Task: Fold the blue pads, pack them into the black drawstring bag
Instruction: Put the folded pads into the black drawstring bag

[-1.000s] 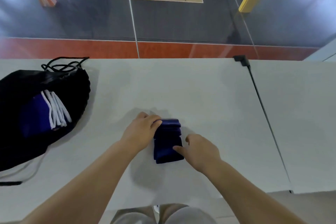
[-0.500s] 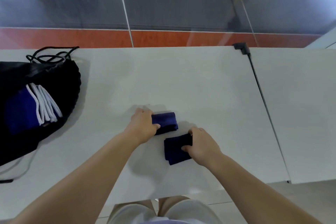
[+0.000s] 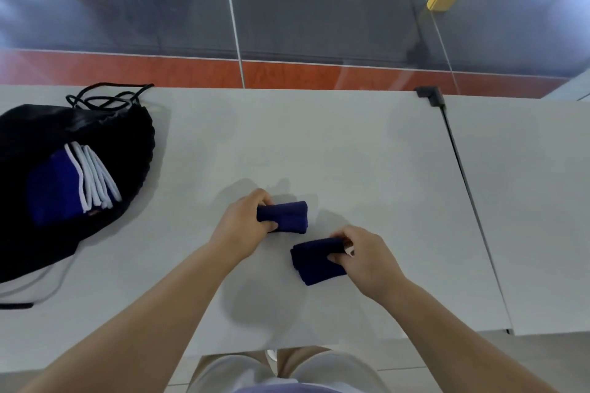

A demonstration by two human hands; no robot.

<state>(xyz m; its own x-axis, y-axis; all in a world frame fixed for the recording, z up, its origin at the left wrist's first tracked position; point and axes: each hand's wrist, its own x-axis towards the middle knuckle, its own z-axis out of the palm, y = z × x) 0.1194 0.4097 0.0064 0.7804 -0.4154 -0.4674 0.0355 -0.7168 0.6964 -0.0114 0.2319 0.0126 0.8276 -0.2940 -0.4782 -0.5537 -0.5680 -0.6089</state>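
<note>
Two dark blue pads lie folded on the white table (image 3: pixel 351 150) in front of me. My left hand (image 3: pixel 242 223) grips the far pad (image 3: pixel 287 215) by its left end, fingers curled round it. The near pad (image 3: pixel 314 262) is pinched at its right edge by my right hand (image 3: pixel 364 260). The two pads are a short gap apart. At the far left lies the black drawstring bag (image 3: pixel 105 140), its mouth open toward the table's middle, with a blue item edged in white bands (image 3: pixel 73 185) showing inside.
The bag's black cords (image 3: pixel 105 97) coil at the table's far edge, and pale cords (image 3: pixel 38 284) trail near the left front. A dark seam (image 3: pixel 463 175) separates this table from a second white table on the right. A glass wall rises beyond the far edge.
One second ago the pads sat as one stack between my hands. Each hand has since taken one pad and pulled them apart, the left away from me, the right toward me and rightward.
</note>
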